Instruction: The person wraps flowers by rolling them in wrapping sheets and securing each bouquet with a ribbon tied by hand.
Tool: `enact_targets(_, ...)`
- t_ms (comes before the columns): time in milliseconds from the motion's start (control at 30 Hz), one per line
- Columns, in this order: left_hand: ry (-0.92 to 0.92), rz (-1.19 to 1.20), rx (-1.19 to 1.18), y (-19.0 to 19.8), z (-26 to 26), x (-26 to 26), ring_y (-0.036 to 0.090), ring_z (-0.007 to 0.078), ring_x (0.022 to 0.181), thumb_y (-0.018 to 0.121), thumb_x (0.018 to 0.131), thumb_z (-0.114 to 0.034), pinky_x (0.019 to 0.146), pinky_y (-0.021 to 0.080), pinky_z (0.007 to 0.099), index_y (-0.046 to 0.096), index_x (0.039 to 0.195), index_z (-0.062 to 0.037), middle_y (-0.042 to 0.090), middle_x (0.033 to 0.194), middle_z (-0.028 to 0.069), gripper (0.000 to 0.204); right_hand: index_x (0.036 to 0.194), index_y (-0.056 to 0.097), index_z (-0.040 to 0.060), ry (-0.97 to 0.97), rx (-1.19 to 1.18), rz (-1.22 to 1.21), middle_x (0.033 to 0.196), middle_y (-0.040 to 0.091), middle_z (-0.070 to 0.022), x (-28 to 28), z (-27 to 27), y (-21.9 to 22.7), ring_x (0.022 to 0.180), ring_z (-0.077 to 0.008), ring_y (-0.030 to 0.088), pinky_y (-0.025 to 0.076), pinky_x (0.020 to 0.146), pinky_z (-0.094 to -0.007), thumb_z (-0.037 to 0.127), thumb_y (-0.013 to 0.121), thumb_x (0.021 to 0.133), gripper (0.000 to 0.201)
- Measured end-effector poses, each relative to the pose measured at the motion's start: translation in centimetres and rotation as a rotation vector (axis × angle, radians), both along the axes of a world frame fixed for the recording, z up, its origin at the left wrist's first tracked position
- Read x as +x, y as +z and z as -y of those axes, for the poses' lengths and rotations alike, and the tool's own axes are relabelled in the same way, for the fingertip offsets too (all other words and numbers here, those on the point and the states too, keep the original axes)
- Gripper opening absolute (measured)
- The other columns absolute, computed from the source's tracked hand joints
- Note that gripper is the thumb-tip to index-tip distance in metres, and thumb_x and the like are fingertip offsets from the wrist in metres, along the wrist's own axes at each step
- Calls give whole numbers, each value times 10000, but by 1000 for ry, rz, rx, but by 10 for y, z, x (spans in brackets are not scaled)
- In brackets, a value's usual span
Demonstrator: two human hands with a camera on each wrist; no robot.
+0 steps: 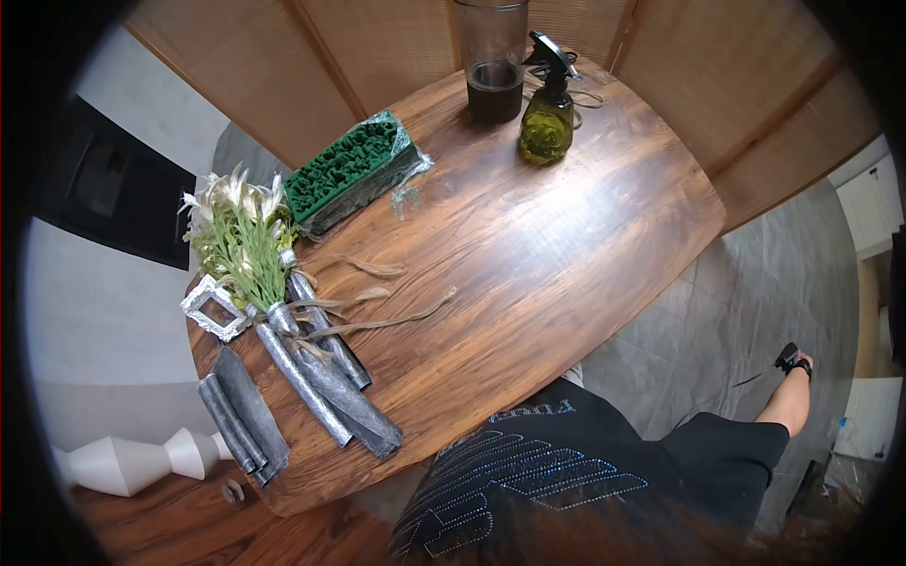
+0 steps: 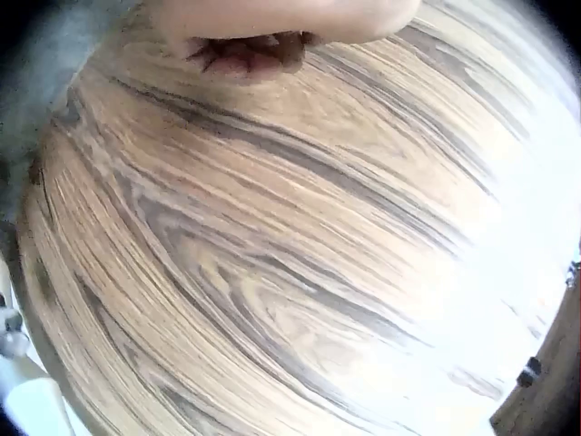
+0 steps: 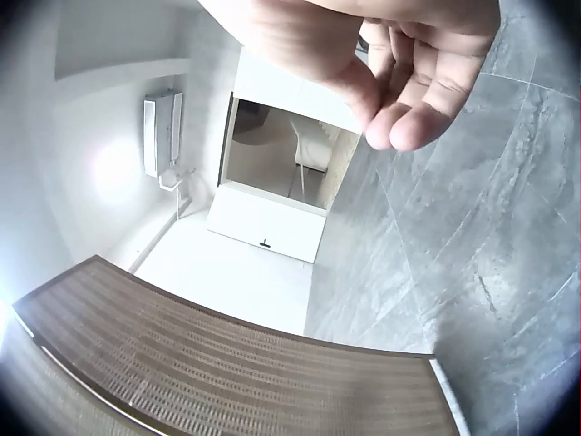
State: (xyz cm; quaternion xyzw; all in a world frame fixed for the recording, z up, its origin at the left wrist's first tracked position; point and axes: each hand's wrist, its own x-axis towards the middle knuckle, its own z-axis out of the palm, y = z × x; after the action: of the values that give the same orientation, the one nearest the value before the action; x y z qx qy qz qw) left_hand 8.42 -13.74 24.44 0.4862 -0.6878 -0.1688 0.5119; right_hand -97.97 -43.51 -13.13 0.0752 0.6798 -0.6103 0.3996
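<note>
My right hand hangs out to the side over the grey floor, well away from the table. In the right wrist view the same hand has loosely bent fingers, thumb tip close to the fingertips, and no object shows in it. The left hand is at the top edge of the left wrist view, over wood grain, fingers loosely bent with nothing visible in them; the head view does not show it. White flowers with green stems lie at the table's left, beside silver-grey rolls and twine strands.
A green block in clear wrap lies on the wooden table. A white frame sits by the flowers. At the far edge stand a tall vessel of dark liquid and a green spray bottle, before a folding screen.
</note>
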Motion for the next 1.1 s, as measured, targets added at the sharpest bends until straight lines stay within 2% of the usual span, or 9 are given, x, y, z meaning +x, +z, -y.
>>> enact_targets(33, -2, -9, -5, 0, 0, 3, 478, 161, 553, 548, 859, -105, 601, 448, 267, 610, 847, -3, 501, 601, 23, 120, 994, 546, -6, 38, 21, -109, 910, 604, -105, 22, -68, 14, 822, -312, 599, 498, 764, -415, 140, 415, 950, 201)
enact_targets(67, -2, -17, -12, 1, -2, -1, 477, 161, 552, 547, 860, -105, 600, 448, 267, 610, 847, -3, 500, 600, 23, 120, 1011, 540, -1, 76, 40, -218, 937, 609, -104, -12, 1, 54, 847, -312, 599, 485, 806, -425, 132, 411, 949, 195)
enact_targets(100, -2, -25, -21, -7, -2, 4, 476, 160, 551, 547, 860, -105, 600, 448, 266, 609, 847, -3, 499, 600, 22, 120, 1028, 533, 4, 115, 58, -327, 963, 615, -102, 24, -10, 75, 873, -311, 598, 473, 848, -435, 123, 406, 948, 192)
enact_targets(133, -1, -33, -29, -7, -2, 7, 475, 160, 550, 547, 860, -105, 599, 447, 266, 609, 847, -3, 498, 599, 22, 120, 892, 555, 53, 156, -16, -415, 818, 639, -76, 56, -19, 109, 732, -245, 622, 507, 687, -350, 153, 393, 940, 196)
enact_targets(167, -1, -40, -37, 1, -4, 9, 475, 160, 549, 546, 861, -105, 599, 447, 265, 609, 847, -3, 497, 599, 21, 120, 892, 555, 53, 156, -21, -415, 818, 639, -76, 93, -43, 128, 732, -245, 622, 507, 687, -350, 153, 393, 940, 196)
enact_targets(233, -1, -53, -48, 2, -7, 9, 473, 159, 548, 545, 861, -105, 598, 446, 265, 608, 846, -4, 495, 598, 20, 120, 886, 552, 55, 160, -41, -401, 812, 634, -74, 109, -50, 139, 726, -243, 617, 502, 682, -348, 155, 394, 940, 195)
enact_targets(533, -24, -107, -95, 8, -14, 15, 464, 156, 541, 542, 865, -103, 593, 443, 261, 605, 845, -5, 487, 593, 16, 118, 861, 540, 62, 158, -127, -334, 785, 614, -69, 118, -90, 142, 699, -233, 593, 483, 658, -341, 164, 397, 939, 191)
enact_targets(1100, -10, -220, -175, 14, -36, 25, 447, 150, 528, 535, 871, -101, 584, 437, 255, 600, 842, -8, 470, 583, 7, 117, 812, 516, 76, 217, -284, -216, 735, 577, -58, 128, -117, 130, 647, -215, 548, 446, 613, -328, 180, 404, 936, 197)
